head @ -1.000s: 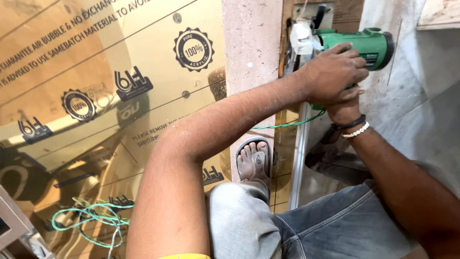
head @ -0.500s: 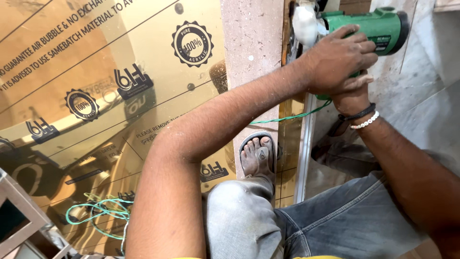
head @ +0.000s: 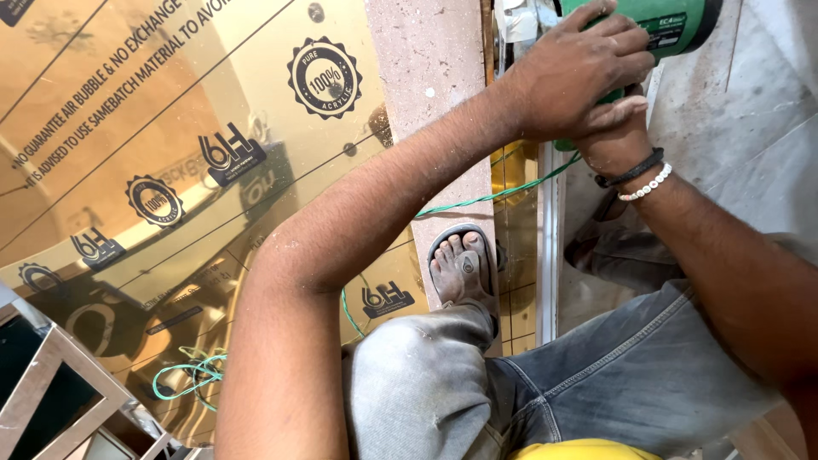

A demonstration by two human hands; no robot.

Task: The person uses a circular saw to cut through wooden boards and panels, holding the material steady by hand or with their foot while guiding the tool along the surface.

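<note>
We're gripping the green plastic power cutter [head: 673,25] with both hands, left hand [head: 579,72] wrapped over the body, right hand [head: 615,136] clamped underneath; feels hefty, rigid, so we're holding it firmly.

Left hand [head: 579,72] clamped over green power tool [head: 673,25]; right hand [head: 615,128] beneath, gripping same tool, wrist with black band and white bead bracelet [head: 645,182]. Sandalled foot [head: 460,268] planted on pale board [head: 426,77] beside gold mirrored sheet [head: 153,153]. Green cord [head: 503,194] trailing across sheet.
</note>
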